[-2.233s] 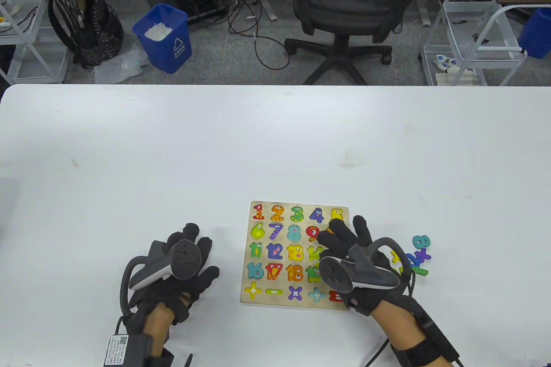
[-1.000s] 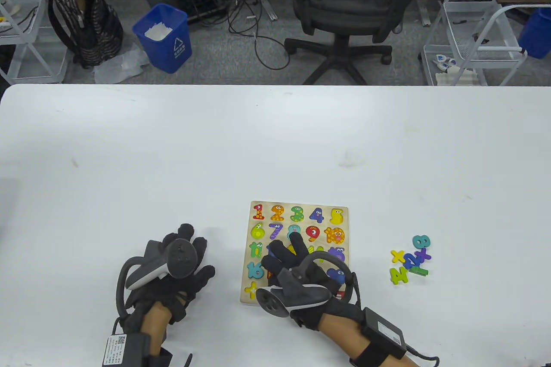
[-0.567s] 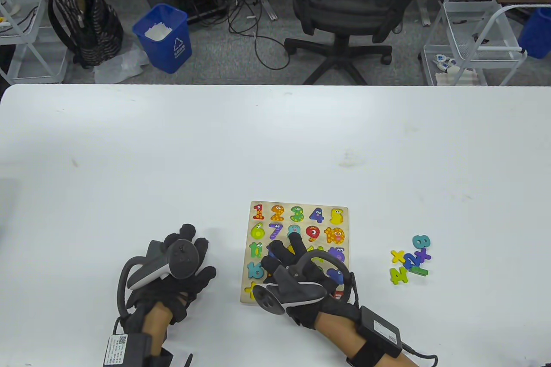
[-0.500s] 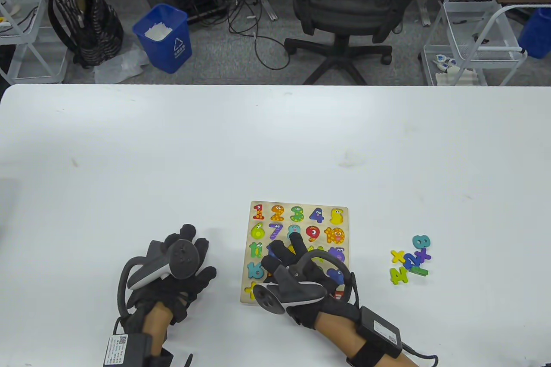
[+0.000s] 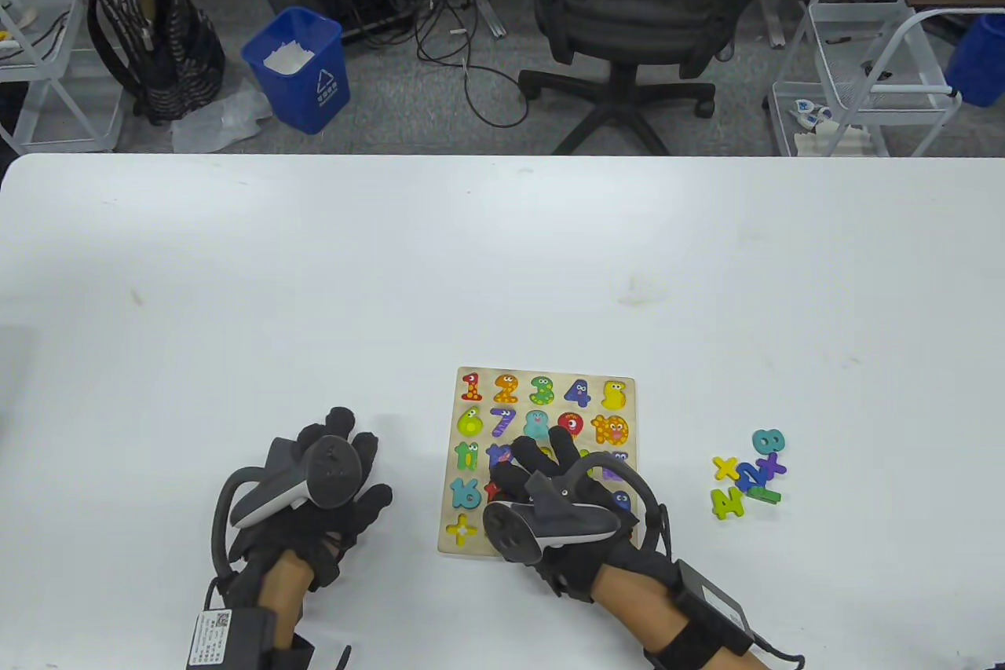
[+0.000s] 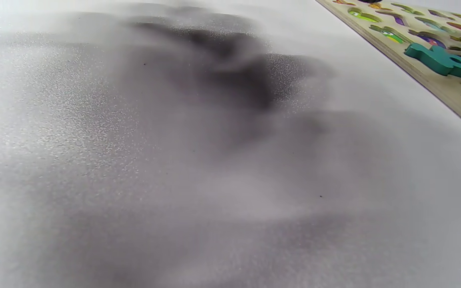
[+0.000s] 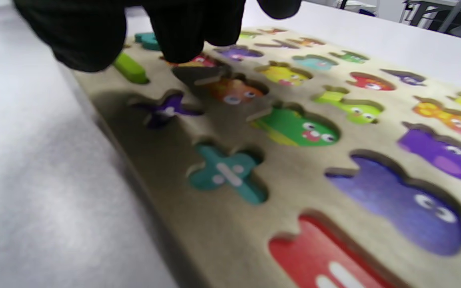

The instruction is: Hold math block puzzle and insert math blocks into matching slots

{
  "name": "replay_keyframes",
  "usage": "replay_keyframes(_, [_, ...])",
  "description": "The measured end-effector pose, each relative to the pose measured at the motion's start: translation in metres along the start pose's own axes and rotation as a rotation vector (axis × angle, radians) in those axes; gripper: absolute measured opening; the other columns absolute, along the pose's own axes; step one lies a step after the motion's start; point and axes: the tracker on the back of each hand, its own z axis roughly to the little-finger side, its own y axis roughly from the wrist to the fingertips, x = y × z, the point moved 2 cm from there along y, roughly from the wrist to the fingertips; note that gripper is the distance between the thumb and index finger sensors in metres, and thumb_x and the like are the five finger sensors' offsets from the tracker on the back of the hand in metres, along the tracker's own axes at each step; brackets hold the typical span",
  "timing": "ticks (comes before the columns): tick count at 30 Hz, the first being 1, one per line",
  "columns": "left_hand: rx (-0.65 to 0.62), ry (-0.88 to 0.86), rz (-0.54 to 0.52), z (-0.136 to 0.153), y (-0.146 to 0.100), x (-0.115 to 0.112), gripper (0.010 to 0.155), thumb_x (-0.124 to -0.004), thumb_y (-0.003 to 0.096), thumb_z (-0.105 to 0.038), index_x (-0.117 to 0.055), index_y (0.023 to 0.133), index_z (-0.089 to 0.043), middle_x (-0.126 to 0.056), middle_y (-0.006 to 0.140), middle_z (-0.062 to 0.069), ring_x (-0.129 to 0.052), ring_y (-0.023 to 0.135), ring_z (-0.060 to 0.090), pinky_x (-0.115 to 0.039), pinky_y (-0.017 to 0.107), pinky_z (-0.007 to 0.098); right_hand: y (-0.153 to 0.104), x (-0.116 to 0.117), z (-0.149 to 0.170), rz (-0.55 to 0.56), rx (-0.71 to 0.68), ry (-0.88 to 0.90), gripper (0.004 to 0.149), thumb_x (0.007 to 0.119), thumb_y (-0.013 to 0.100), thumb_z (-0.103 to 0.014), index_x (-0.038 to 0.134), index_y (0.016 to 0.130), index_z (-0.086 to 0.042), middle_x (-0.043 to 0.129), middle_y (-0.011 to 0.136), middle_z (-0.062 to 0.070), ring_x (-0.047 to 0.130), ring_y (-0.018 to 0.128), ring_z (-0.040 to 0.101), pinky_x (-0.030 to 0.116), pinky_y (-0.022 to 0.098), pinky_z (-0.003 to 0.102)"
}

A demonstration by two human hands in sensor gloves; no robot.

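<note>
The wooden puzzle board (image 5: 557, 374) lies flat on the white table, its slots showing coloured numbers and signs. My right hand (image 5: 542, 456) lies over the board's lower middle with its fingers spread, and I see no block in it. In the right wrist view its fingertips (image 7: 190, 38) hang just above the board (image 7: 294, 188) near the orange and red slots. A teal 16 block (image 5: 465, 493) sits at the board's left edge and stands proud in the left wrist view (image 6: 440, 60). My left hand (image 5: 353, 458) rests flat on the table, left of the board and apart from it.
A small heap of loose blocks (image 5: 746, 470) lies on the table right of the board: a teal 8, a yellow-green 4, a yellow x, and purple, blue and green pieces. The table's far edge (image 5: 502, 156) borders a floor with a chair.
My right hand has come from the board's right side to its lower middle, then shifted slightly right, uncovering the yellow plus and the 8. My left hand has barely moved.
</note>
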Motion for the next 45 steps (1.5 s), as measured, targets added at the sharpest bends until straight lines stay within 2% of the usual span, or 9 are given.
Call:
replay_keyframes(7, [-0.007, 0.002, 0.006, 0.001, 0.001, -0.001, 0.074, -0.044, 0.0555, -0.072, -0.015, 0.114, -0.038, 0.019, 0.110, -0.008, -0.007, 0.112, 0.035, -0.023, 0.078, 0.062, -0.020, -0.011, 0.044, 0.068, 0.107, 0.105, 0.064, 0.070, 0.053, -0.058, 0.055, 0.105, -0.024, 0.039, 0.122, 0.004, 0.025, 0.110, 0.044, 0.020, 0.070, 0.076])
replay_keyframes(15, [-0.019, 0.016, 0.010, -0.001, 0.001, -0.001, 0.074, -0.044, 0.0554, -0.072, -0.015, 0.114, -0.038, 0.019, 0.110, -0.008, -0.007, 0.112, 0.035, -0.022, 0.078, 0.062, -0.056, -0.003, 0.118, 0.094, 0.279, 0.197, 0.062, 0.070, 0.053, -0.057, 0.058, 0.104, -0.024, 0.040, 0.122, 0.004, 0.024, 0.110, 0.045, 0.020, 0.070, 0.077])
replay_keyframes(21, [-0.027, 0.021, 0.014, -0.003, 0.002, -0.002, 0.074, -0.044, 0.0555, -0.072, -0.015, 0.115, -0.037, 0.019, 0.110, -0.008, -0.006, 0.112, 0.035, -0.023, 0.078, 0.062, -0.076, 0.005, 0.157, 0.107, 0.407, 0.229, 0.061, 0.071, 0.053, -0.056, 0.059, 0.103, -0.025, 0.040, 0.122, 0.004, 0.024, 0.110, 0.044, 0.019, 0.070, 0.077])
replay_keyframes(27, [-0.026, 0.039, 0.016, -0.003, 0.000, -0.003, 0.074, -0.044, 0.0555, -0.072, -0.015, 0.115, -0.037, 0.019, 0.110, -0.008, -0.006, 0.112, 0.035, -0.022, 0.078, 0.062, -0.083, 0.021, 0.182, 0.042, 0.423, 0.291, 0.058, 0.072, 0.053, -0.053, 0.060, 0.103, -0.026, 0.038, 0.122, 0.003, 0.021, 0.110, 0.044, 0.017, 0.069, 0.077])
replay_keyframes(34, [-0.026, 0.043, 0.016, -0.003, 0.001, -0.002, 0.072, -0.044, 0.0563, -0.070, -0.015, 0.114, -0.038, 0.019, 0.109, -0.008, -0.006, 0.112, 0.035, -0.022, 0.078, 0.062, -0.096, 0.036, 0.212, -0.076, 0.569, 0.291, 0.049, 0.072, 0.055, -0.036, 0.062, 0.102, -0.028, 0.035, 0.122, 0.002, 0.020, 0.110, 0.044, 0.019, 0.070, 0.077])
replay_keyframes(39, [-0.043, 0.032, 0.018, -0.006, 0.004, -0.001, 0.073, -0.044, 0.0559, -0.071, -0.015, 0.114, -0.038, 0.020, 0.109, -0.008, -0.006, 0.112, 0.035, -0.022, 0.078, 0.062, -0.104, 0.052, 0.232, -0.125, 0.666, 0.307, 0.053, 0.074, 0.054, -0.041, 0.059, 0.103, -0.028, 0.032, 0.123, 0.003, 0.019, 0.110, 0.044, 0.019, 0.070, 0.077])
replay_keyframes(45, [-0.044, 0.029, 0.017, -0.006, 0.004, -0.002, 0.073, -0.044, 0.0558, -0.071, -0.015, 0.114, -0.038, 0.020, 0.109, -0.008, -0.006, 0.112, 0.035, -0.022, 0.078, 0.062, -0.102, 0.060, 0.235, -0.149, 0.660, 0.314, 0.055, 0.080, 0.050, -0.047, 0.064, 0.099, -0.028, 0.031, 0.123, 0.003, 0.019, 0.110, 0.044, 0.019, 0.070, 0.076])
